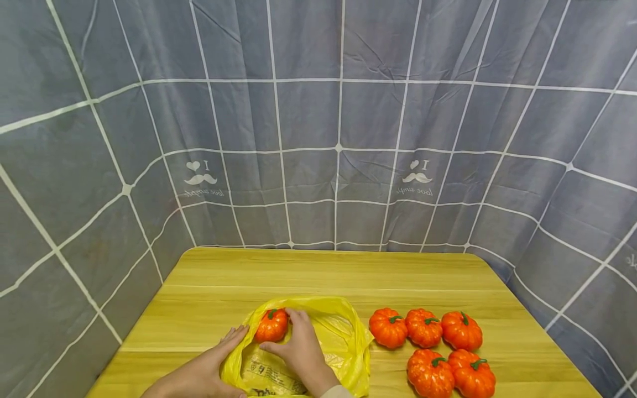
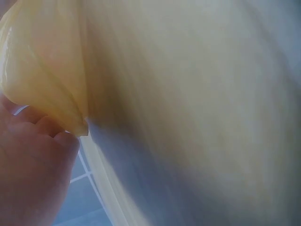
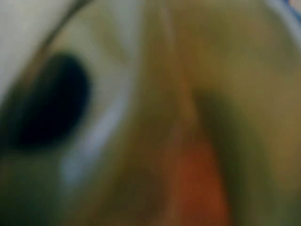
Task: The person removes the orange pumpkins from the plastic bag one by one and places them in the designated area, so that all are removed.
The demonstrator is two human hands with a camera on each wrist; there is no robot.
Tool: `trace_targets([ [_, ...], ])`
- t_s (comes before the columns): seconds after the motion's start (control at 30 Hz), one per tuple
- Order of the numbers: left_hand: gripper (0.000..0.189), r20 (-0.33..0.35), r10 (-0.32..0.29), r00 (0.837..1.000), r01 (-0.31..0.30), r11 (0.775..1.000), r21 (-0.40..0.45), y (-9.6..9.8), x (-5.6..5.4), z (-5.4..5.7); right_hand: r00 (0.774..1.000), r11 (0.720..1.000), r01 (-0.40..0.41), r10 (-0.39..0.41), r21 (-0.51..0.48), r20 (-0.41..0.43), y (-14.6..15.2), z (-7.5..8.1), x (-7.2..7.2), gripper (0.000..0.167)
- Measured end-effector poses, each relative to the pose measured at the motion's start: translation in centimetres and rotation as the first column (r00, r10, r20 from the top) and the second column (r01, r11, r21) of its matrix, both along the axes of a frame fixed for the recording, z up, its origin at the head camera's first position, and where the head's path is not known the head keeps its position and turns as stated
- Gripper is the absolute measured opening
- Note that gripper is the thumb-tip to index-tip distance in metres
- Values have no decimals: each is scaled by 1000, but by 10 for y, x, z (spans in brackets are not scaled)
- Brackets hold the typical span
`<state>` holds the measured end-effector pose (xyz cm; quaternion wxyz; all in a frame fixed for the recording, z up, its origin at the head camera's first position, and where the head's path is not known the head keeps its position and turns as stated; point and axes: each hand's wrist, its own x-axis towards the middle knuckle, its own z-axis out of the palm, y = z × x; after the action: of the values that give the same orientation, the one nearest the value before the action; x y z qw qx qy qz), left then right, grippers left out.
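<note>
A yellow plastic bag [image 1: 343, 331] lies with its mouth spread wide on the wooden table. Inside its left part sits a small orange pumpkin [image 1: 271, 325] with a green stem. My right hand [image 1: 303, 348] reaches into the bag and holds this pumpkin, thumb on the near side and fingers at the far right side. Along the bag's outer left side lies my left hand [image 1: 209, 365], its fingers extended against the plastic. The left wrist view shows the bag's bulging yellow side [image 2: 47, 61] against the left fingers [image 2: 44, 125]. The right wrist view is a close blur of yellow and orange.
Right of the bag, several orange pumpkins stand in two rows, among them a back-left one [image 1: 388, 328] close to the bag's rim and a front-right one [image 1: 473, 375]. The wooden table [image 1: 328, 271] ends at a grey checked curtain [image 1: 308, 177] behind and at both sides.
</note>
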<state>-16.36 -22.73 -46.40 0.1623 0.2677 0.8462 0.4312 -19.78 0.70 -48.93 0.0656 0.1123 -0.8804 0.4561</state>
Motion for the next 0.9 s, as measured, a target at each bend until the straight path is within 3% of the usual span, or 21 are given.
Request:
trace_targets([
  [0.17,112,8,-1,1000,1,1000,7,2,1,1,1000,1000,26,-26,-10,-14,1,-2,-1,73],
  [0.5,111,36,4,999,-5,1000,24,2,0,3,996,972,-50,65,-231,58,9,2,3,67],
  [0.9,111,38,19,999,-20,1000,11,2,0,1,991,966,-73,97,-250,87,18,6,8,65],
])
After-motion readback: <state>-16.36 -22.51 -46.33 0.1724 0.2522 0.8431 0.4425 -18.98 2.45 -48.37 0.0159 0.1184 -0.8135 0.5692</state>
